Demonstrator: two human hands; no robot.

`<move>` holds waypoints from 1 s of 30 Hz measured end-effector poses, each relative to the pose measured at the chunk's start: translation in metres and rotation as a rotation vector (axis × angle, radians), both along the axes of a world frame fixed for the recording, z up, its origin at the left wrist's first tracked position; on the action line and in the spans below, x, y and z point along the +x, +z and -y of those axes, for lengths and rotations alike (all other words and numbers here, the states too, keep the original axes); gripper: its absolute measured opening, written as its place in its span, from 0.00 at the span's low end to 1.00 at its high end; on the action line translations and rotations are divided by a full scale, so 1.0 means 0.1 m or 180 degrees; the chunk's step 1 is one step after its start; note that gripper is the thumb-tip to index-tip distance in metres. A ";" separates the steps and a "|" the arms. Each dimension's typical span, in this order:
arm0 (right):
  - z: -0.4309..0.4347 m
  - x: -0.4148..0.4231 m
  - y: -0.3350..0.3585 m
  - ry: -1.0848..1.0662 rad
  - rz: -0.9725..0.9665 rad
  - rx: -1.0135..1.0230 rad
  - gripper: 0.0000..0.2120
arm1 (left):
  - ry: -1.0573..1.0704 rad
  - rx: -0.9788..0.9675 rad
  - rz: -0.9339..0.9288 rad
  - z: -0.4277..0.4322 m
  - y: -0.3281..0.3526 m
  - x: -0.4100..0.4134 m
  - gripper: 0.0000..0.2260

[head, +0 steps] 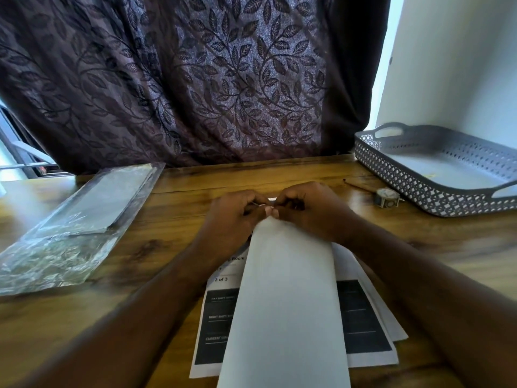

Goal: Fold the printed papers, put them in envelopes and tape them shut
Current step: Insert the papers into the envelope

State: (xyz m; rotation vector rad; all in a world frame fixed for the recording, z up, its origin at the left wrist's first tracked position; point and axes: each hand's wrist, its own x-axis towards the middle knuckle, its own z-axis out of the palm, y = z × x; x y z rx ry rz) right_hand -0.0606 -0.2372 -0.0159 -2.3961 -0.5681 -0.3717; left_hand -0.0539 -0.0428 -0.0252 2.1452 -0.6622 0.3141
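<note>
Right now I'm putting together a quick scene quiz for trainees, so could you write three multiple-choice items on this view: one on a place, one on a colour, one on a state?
1. Where is the tape roll?
A) just outside the tray, on the right
B) inside the tray
C) on the floor

2. What colour is the tray?
A) red
B) grey
C) green

3. What are the left hand and right hand doing?
A) lying flat and open
B) pinching the far end of the white sheet
C) lifting the tray

Key: 1 A, the roll sits on the wood by the tray's near wall. 2 B, its perforated walls are grey. 3 B, both hands' fingers curl together at the sheet's far end.
</note>
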 end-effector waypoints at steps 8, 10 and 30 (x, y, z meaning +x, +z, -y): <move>0.05 0.06 0.06 -0.0023 -0.0408 0.0316 0.05 | 0.0169 -0.0747 -0.0392 -0.06 0.06 0.03 0.03; 0.12 0.06 0.08 -0.0056 -0.0625 0.0454 0.06 | 0.0248 -0.0810 -0.0469 -0.10 0.07 0.06 0.05; 0.21 -0.02 0.04 -0.0251 -0.1734 0.2115 0.08 | 0.0644 -0.1135 -0.0707 -0.22 0.06 0.15 0.04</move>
